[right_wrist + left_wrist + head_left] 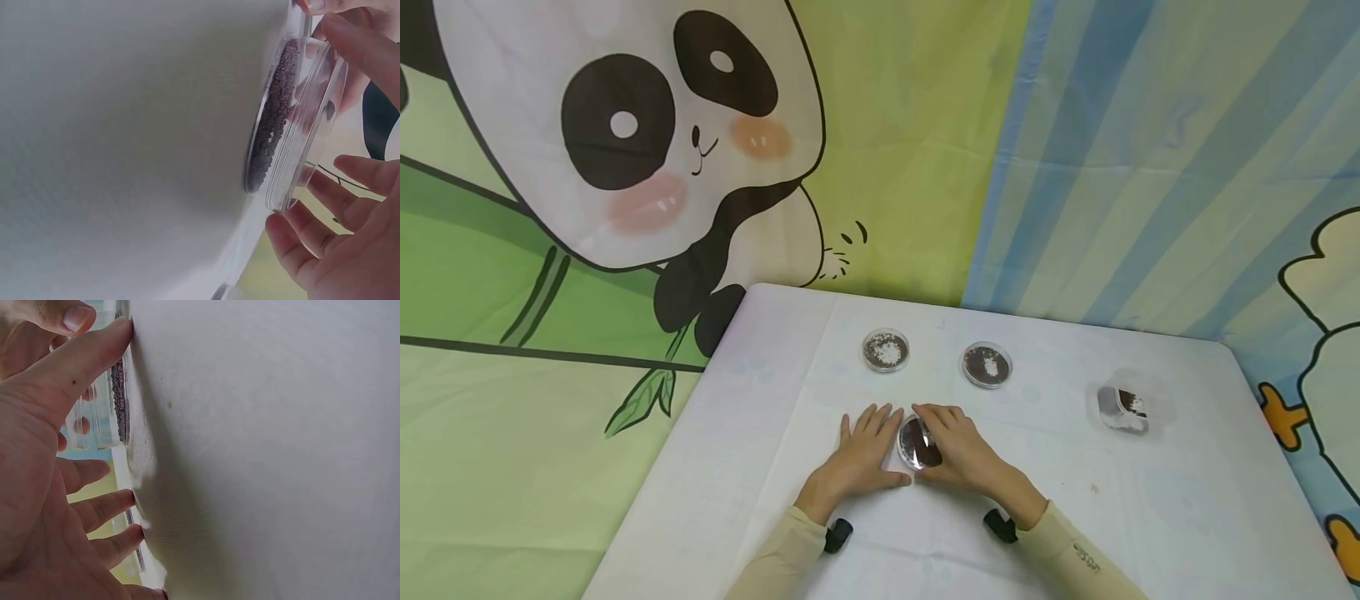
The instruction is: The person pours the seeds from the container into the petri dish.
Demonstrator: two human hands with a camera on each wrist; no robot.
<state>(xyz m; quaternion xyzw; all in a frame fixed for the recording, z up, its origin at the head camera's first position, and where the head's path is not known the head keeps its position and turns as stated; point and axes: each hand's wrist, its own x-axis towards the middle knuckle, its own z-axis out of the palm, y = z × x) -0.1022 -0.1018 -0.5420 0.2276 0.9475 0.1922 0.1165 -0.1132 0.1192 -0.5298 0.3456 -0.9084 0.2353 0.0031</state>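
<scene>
A clear petri dish point(912, 448) with a dark granular layer and a few white bits sits on the white table. My right hand point(958, 450) holds its clear lid point(315, 134) by the rim between thumb and fingers; the right wrist view shows the lid slightly tilted over the dish. My left hand point(863, 457) lies spread at the dish's left side, its straight fingertips on the tabletop. In the left wrist view the left thumb point(81, 365) crosses in front of the dish; whether it presses on it I cannot tell.
Two more petri dishes with dark and white contents, a left one point(885, 350) and a right one point(987, 365), stand farther back. A clear container point(1122, 409) with dark and white contents is at the right. A cartoon-printed curtain point(910, 150) hangs behind the table point(1210, 500).
</scene>
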